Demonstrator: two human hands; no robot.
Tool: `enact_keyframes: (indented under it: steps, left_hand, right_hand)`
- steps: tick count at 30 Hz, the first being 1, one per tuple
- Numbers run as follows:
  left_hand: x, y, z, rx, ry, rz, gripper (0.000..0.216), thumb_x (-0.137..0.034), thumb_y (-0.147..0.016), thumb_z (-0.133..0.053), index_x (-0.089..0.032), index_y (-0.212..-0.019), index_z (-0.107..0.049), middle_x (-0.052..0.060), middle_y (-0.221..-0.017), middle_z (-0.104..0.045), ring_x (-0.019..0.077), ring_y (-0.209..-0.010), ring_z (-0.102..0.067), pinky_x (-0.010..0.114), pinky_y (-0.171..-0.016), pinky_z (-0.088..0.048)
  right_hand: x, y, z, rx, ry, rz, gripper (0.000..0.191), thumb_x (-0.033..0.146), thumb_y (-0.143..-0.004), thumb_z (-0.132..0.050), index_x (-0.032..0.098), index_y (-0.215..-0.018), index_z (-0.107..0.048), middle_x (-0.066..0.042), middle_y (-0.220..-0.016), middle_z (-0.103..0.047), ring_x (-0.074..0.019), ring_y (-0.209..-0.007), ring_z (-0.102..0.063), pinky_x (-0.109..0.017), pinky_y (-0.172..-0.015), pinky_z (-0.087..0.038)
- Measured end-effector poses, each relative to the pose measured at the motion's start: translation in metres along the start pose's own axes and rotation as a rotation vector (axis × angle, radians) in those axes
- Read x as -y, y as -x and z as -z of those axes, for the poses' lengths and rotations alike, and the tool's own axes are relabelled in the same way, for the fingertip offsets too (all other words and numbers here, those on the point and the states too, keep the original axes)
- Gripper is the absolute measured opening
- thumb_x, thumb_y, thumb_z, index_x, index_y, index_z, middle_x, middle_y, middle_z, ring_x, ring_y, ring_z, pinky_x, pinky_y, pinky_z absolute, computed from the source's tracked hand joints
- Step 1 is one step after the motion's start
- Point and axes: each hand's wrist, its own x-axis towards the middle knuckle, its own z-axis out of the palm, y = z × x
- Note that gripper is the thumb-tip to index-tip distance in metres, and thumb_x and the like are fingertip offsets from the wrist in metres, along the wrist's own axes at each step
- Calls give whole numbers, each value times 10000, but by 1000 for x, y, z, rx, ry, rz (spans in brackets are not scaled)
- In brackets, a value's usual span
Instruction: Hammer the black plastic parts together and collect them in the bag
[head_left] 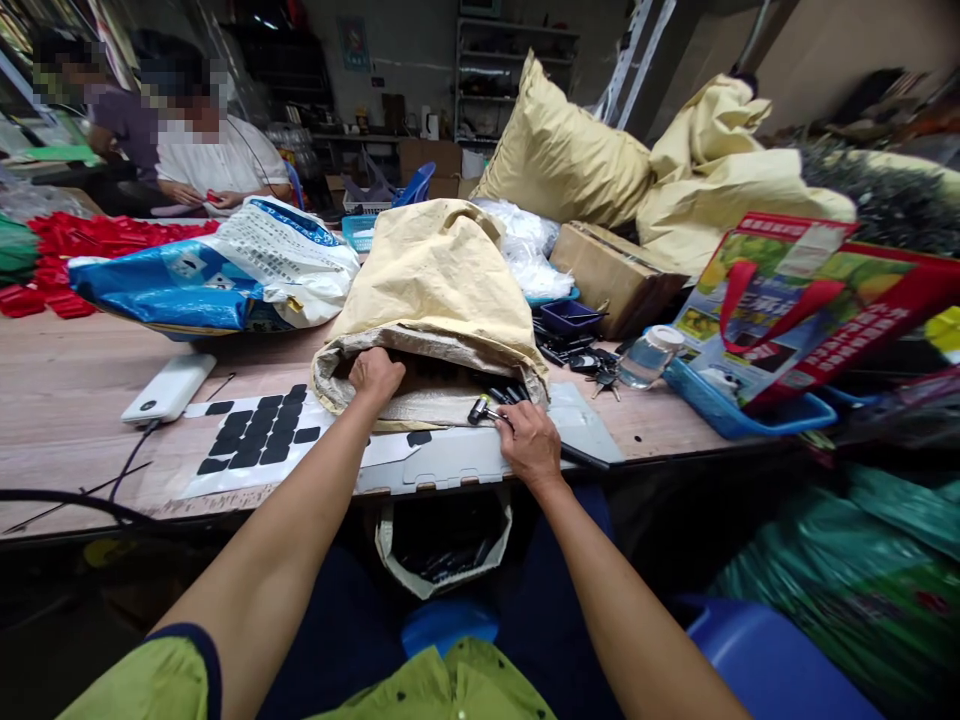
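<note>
A tan paper sack [439, 280] lies on its side on the wooden table [67, 390], its mouth facing me. My left hand [375, 374] is closed on the sack's rolled lower lip at the mouth. My right hand [529, 440] rests at the table's near edge and pinches a small black part with a silver end [480, 410]. Several more black parts [506, 393] spill from the sack's mouth beside it. A white sheet with black adhesive pads [259, 432] lies left of my left arm.
A white power bank [169, 388] with a cable lies at the left. A blue-white bag [217, 270], red parts [82, 240], a cardboard box [611, 275], keys [604, 375], a jar [651, 356] and a blue tray [750, 415] crowd the table. An open bag [444, 540] hangs below the edge. Two people sit far left.
</note>
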Motion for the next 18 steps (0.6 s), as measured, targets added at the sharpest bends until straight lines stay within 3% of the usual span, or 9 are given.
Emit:
enact_keyframes:
  steps: [4, 8, 10, 14, 18]
  left_hand:
    - [0, -4, -8, 41, -28, 49, 425, -391, -741, -734, -99, -1048, -753, 272, -1095, -700, 455, -1133, -637, 516, -890, -518]
    - [11, 12, -8, 86, -61, 12, 378, -366, -776, -703, -84, -1023, -752, 256, -1096, -709, 425, -1092, -655, 465, -880, -512]
    - [21, 27, -5, 100, -55, -145, 313, -378, -808, -678, -129, -981, -757, 203, -1045, -726, 378, -1045, -662, 429, -864, -507]
    - [36, 69, -1, 62, 69, -603, 236, -407, -878, -649, -227, -996, -747, 80, -988, -723, 264, -990, -614, 364, -887, -470]
    - [37, 111, -13, 200, 172, -845, 189, -365, -891, -666, -238, -1005, -745, 53, -944, -697, 231, -935, -589, 348, -857, -450]
  right_hand:
    - [0, 0, 1, 11, 7, -2, 130, 249, -937, -616, 240, -1021, -715, -42, -962, -661, -225, -936, -546, -339, -823, -408]
    - [1, 0, 2, 23, 20, -9, 131, 252, -939, -615, 237, -1023, -715, -46, -963, -664, -228, -942, -551, -336, -830, -413]
    - [2, 0, 2, 17, 15, -13, 129, 251, -937, -615, 238, -1017, -716, -47, -960, -666, -229, -935, -550, -339, -830, -413]
    - [1, 1, -1, 8, 18, -21, 136, 262, -938, -613, 242, -1026, -715, -45, -974, -665, -227, -932, -542, -341, -834, -402]
    - [1, 1, -1, 24, 28, -25, 148, 266, -946, -606, 235, -1043, -713, -51, -993, -664, -229, -949, -542, -339, -839, -397]
